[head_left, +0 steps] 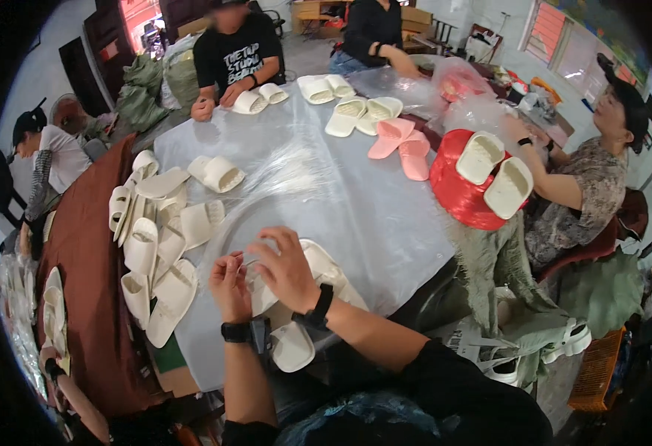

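Observation:
My left hand (229,288) is above the near edge of the table, its fingertips pressed together in a pinch. Whatever it pinches is too thin or small to make out. Close beside it, my right hand (287,269) has its fingers bent and apart, with nothing visible in them. Beneath both hands lie cream slippers, partly hidden by my wrists; one slipper (293,349) shows below my wrists and another (324,262) to the right of my right hand. A bundle of clear thin strands (289,167) is spread over the table's middle.
Loose cream slippers (141,249) pile up at the left. Cream pairs (359,113) and a pink pair (404,146) line the far side. A red roll (456,182) carries two slippers at the right. Several people work around the sheet-covered table (393,230); an orange crate (597,372) stands lower right.

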Motion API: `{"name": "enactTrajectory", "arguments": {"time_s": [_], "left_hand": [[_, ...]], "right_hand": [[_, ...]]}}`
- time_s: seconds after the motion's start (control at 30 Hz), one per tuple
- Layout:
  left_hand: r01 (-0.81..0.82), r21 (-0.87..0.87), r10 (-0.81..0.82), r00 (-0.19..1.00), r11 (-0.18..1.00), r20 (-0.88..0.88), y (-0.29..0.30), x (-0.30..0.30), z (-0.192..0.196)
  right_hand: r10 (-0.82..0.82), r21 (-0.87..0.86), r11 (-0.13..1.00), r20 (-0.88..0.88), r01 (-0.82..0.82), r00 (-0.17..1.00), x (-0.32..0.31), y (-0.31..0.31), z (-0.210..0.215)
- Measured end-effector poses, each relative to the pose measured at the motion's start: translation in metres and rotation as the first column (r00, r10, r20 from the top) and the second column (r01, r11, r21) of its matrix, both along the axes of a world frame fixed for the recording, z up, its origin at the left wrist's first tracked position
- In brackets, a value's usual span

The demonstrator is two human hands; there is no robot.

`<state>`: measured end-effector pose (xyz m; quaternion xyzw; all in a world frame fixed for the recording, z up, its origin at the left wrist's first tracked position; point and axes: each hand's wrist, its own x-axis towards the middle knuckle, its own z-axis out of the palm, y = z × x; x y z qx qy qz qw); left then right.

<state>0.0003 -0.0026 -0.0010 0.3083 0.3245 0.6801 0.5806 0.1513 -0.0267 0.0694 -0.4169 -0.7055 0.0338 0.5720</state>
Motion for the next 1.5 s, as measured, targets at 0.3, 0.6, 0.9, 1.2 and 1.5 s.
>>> {"name": "enactTrajectory", "arguments": {"time_s": [0.3,0.6,0.9,1.2,1.5], "left_hand": [[-0.065,0.035,0.073,0.764,0.997,-0.641,-0.018,-0.002,0.051],[0.068,0.348,0.257,0.549,0.935,-0.796,-0.053,0.025,0.077],[-0.003,0.454,0.345,0.654,0.891,-0.673,-0.084,0.01,0.104],[-0.037,0.282,0.246,0.61,0.959,-0.753,-0.094,-0.019,0.079],[0.069,0.194,0.124,0.551,0.979,-0.825,-0.104,-0.02,0.058]], "right_hand": [[0.287,-0.456,0.888,0.443,-0.063,0.849,0.047,-0.088,-0.006],[0.295,-0.54,0.841,0.52,0.04,0.801,0.028,-0.061,-0.047],[-0.018,-0.287,0.944,0.443,0.161,0.897,0.083,-0.062,0.001],[-0.725,0.042,0.51,0.56,0.859,0.402,0.338,0.004,0.118],[-0.437,-0.124,0.451,0.833,0.884,0.34,0.513,0.014,0.083]]}}
